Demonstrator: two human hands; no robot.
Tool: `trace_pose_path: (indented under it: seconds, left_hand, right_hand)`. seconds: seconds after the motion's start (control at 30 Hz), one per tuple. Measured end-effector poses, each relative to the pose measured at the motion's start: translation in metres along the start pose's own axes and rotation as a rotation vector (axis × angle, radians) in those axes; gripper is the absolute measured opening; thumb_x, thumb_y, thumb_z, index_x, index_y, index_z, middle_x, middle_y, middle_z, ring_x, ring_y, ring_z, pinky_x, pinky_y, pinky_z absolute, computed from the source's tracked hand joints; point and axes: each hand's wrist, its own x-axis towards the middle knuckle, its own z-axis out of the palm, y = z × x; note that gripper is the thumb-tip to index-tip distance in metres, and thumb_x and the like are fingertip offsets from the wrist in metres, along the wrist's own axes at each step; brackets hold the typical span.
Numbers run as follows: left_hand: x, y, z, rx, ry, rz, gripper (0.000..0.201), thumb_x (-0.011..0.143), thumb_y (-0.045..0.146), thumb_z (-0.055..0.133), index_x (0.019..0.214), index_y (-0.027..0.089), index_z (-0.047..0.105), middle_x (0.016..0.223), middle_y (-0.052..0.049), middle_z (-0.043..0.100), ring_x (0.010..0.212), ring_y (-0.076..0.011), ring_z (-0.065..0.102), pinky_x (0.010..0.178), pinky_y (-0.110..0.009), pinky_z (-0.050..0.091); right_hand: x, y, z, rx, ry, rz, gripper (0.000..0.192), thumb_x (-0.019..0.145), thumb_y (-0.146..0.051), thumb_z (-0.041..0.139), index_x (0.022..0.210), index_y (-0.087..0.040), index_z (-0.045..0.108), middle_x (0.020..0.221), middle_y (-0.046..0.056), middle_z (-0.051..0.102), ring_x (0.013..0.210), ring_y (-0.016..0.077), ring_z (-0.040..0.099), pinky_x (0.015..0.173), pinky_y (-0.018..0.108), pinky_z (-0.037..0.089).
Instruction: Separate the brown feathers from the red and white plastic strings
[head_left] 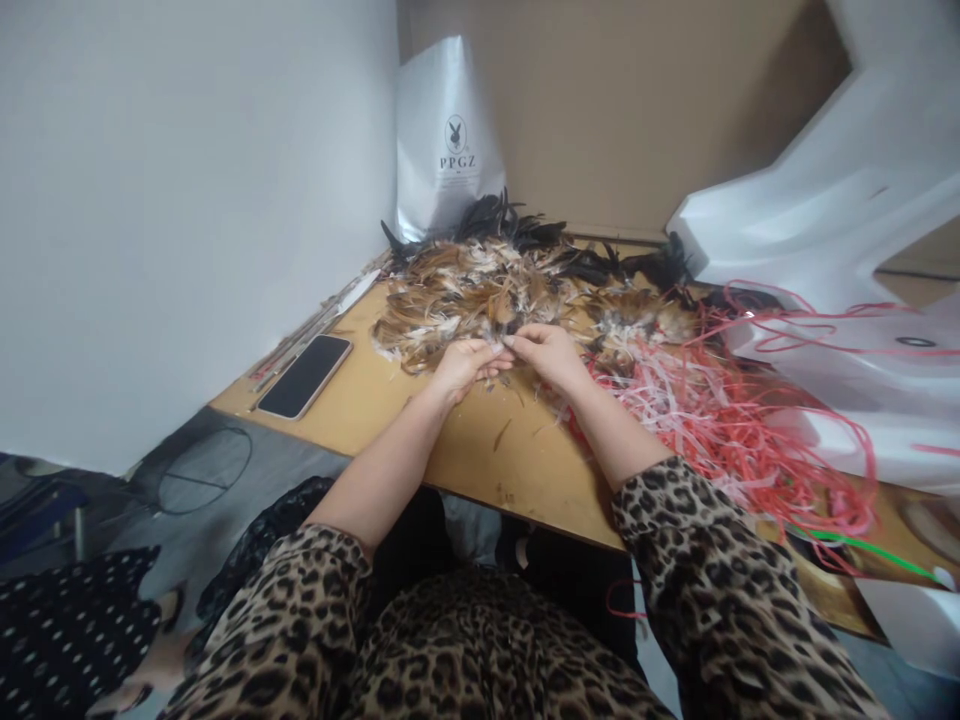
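Leopard-print sleeves (735, 580) nearest, two of them. Two hands meet at centre: left hand (466, 365) and right hand (546, 352), fingertips touching, both pinched on a small feather (498, 342) at the near edge of one big feather pile (510, 285). One phone (305, 375) lies flat to the left, near the counter (480, 450) edge. One tangle of red and pink strips (720, 410) crowds the right side. One silver bag (446, 135) stands in the back corner. Bare wood shows only between pile and near edge. White wall (187, 200) left, brown board behind.
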Motion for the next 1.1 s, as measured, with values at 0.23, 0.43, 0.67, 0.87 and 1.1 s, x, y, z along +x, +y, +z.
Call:
trace_pose_path:
  seconds: [0.23,0.43,0.67,0.87,1.1]
  left_hand:
    - [0.001,-0.002,-0.001,-0.044,0.007,-0.027,0.023,0.070,0.029,0.070,0.080,0.009,0.066,0.084,-0.010,0.070,0.067,-0.0091,0.065,0.058,-0.016,0.046]
    - [0.003,-0.004,-0.001,-0.052,0.012,-0.045,0.019,0.072,0.026,0.068,0.081,0.010,0.065,0.079,-0.009,0.070,0.065,-0.0085,0.064,0.057,-0.016,0.046]
    - [0.001,0.000,0.003,0.141,0.014,0.065,0.022,0.069,0.030,0.069,0.069,0.008,0.064,0.063,-0.006,0.066,0.052,-0.0060,0.058,0.049,-0.016,0.041]
    - [0.004,0.011,-0.007,-0.010,0.164,0.178,0.023,0.067,0.031,0.070,0.072,0.010,0.062,0.067,-0.004,0.066,0.051,-0.0040,0.055,0.048,-0.014,0.039]
    - [0.009,0.013,-0.020,-0.109,0.220,0.210,0.021,0.067,0.029,0.070,0.075,0.011,0.062,0.068,-0.002,0.066,0.053,-0.0033,0.056,0.049,-0.014,0.039]
  right_hand:
    - [-0.002,0.000,0.006,0.271,0.077,0.143,0.034,0.055,-0.047,0.072,0.058,-0.017,0.056,0.049,-0.004,0.050,0.047,0.0070,0.039,0.048,0.022,0.032]
    - [-0.002,0.004,0.012,0.243,0.106,0.126,0.037,0.054,-0.051,0.071,0.059,-0.016,0.061,0.051,-0.003,0.054,0.050,0.0079,0.042,0.051,0.022,0.033]
    - [-0.004,0.001,0.012,0.284,0.129,0.150,0.031,0.055,-0.044,0.072,0.060,-0.016,0.061,0.052,-0.003,0.054,0.049,0.0080,0.044,0.052,0.024,0.035]
    - [-0.002,0.004,0.008,0.163,0.116,0.091,0.026,0.063,-0.041,0.067,0.071,-0.016,0.067,0.059,0.001,0.062,0.053,0.0106,0.050,0.055,0.025,0.039]
    - [-0.006,0.013,0.010,-0.547,-0.126,-0.036,0.017,0.069,-0.033,0.060,0.067,-0.020,0.069,0.062,0.001,0.064,0.058,0.0129,0.053,0.055,0.025,0.035]
